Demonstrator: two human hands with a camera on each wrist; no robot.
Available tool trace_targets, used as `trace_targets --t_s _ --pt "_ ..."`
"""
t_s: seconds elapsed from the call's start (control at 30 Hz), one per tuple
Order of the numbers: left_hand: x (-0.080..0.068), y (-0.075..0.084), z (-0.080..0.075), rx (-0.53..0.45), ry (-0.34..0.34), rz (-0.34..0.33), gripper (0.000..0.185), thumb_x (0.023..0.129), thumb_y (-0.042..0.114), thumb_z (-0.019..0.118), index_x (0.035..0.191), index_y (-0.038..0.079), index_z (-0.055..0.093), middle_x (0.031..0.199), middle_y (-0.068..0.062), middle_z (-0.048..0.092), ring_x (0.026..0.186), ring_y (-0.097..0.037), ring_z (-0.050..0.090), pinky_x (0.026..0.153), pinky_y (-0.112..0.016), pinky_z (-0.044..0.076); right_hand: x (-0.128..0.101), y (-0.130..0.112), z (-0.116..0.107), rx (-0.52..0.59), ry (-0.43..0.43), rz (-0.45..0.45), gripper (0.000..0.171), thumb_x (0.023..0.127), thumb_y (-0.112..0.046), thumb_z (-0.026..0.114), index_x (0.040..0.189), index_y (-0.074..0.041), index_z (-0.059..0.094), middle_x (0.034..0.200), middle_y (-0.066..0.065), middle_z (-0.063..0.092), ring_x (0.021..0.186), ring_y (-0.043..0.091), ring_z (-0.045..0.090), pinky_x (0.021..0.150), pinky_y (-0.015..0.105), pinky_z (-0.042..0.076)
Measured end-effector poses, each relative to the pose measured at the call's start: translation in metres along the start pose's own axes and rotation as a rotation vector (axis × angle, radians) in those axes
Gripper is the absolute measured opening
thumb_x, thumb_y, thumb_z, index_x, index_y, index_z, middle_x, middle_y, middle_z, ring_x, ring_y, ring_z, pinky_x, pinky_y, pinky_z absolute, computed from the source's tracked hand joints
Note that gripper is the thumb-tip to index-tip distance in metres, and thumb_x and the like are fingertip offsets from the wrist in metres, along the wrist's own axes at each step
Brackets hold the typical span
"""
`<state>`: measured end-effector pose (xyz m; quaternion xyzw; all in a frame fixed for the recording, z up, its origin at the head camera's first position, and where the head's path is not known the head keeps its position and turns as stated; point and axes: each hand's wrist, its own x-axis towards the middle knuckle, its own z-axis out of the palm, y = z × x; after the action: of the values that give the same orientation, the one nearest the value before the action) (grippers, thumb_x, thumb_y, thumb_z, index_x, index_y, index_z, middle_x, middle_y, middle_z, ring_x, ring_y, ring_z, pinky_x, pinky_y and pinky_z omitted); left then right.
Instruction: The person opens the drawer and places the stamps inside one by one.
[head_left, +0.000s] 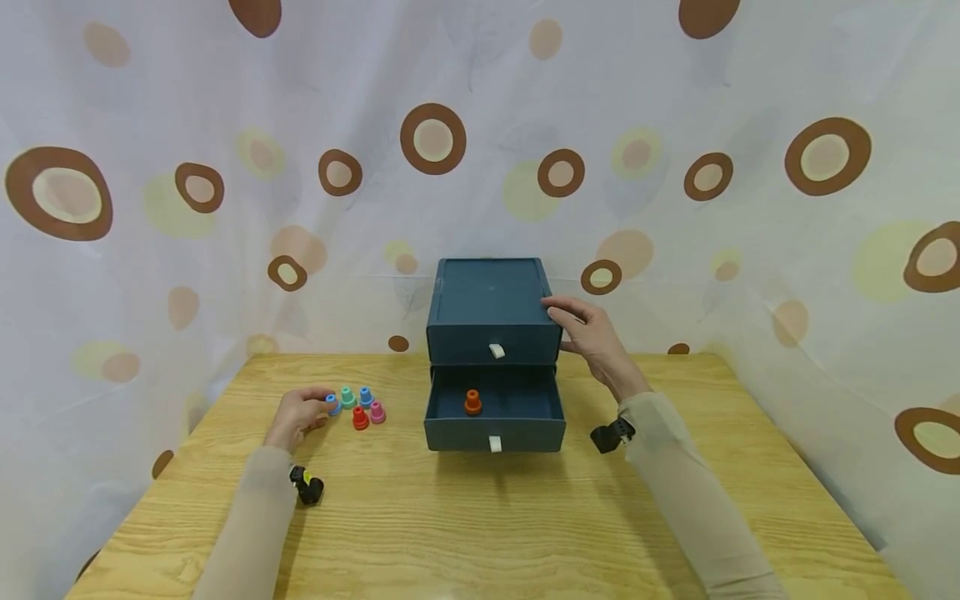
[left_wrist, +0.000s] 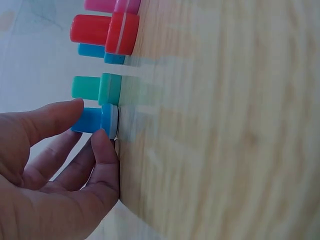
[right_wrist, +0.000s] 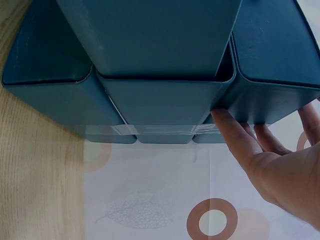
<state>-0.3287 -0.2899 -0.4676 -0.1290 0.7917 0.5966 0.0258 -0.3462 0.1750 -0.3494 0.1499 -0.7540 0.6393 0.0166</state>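
My left hand (head_left: 295, 415) pinches a blue toy stamp (left_wrist: 90, 120) between thumb and fingers, low at the table top. Beside it stand a green stamp (head_left: 348, 397), a second blue stamp (head_left: 366, 396), a red stamp (head_left: 360, 418) and a pink stamp (head_left: 377, 412), all upright. My right hand (head_left: 596, 337) rests against the upper right side of a dark blue drawer cabinet (head_left: 491, 292), fingers extended over its edge. A drawer (head_left: 495, 435) below the top one is pulled out, with an orange stamp (head_left: 472, 402) standing inside at its left.
The wooden table (head_left: 360, 533) carries everything. A patterned cloth (head_left: 480, 208) hangs right behind the cabinet and along both sides. White pull tabs (head_left: 497, 351) stick out from the drawer fronts. In the right wrist view, clear tape (right_wrist: 160, 129) runs across the cabinet's side.
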Motion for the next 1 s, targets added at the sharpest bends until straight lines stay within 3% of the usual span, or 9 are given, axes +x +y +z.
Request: trace_targets --t_s 0.57,0.87,1.0 --pt "-0.001 0.006 -0.003 -0.027 0.022 -0.013 0.045 0.099 0.008 0.056 0.141 -0.005 0.048 0.131 -0.017 0.054 0.093 -0.014 0.062 0.082 -0.027 0.054 0.006 -0.002 0.003 -0.009 -0.006 -0.019 0.044 0.102 -0.032 0.053 0.14 -0.009 0.053 0.155 0.009 0.035 0.145 0.031 0.031 0.106 0.06 0.04" --pt "-0.007 0.012 -0.005 -0.118 0.047 -0.027 0.05 0.098 0.011 0.057 0.144 -0.004 0.044 0.108 -0.005 0.062 0.087 -0.009 0.064 0.077 -0.026 0.057 0.002 -0.003 0.003 0.005 -0.004 -0.011 0.044 0.102 -0.031 0.053 0.14 -0.008 0.053 0.155 0.01 0.036 0.145 0.031 0.03 0.106 0.061 0.039" --pt "-0.014 0.016 -0.001 -0.158 0.02 -0.018 0.051 0.1 0.015 0.056 0.147 0.0 0.041 0.113 -0.004 0.062 0.098 -0.017 0.065 0.089 -0.033 0.056 0.001 0.001 0.001 0.0 -0.004 -0.011 0.044 0.102 -0.032 0.053 0.14 -0.008 0.053 0.155 0.01 0.036 0.145 0.031 0.03 0.106 0.062 0.038"
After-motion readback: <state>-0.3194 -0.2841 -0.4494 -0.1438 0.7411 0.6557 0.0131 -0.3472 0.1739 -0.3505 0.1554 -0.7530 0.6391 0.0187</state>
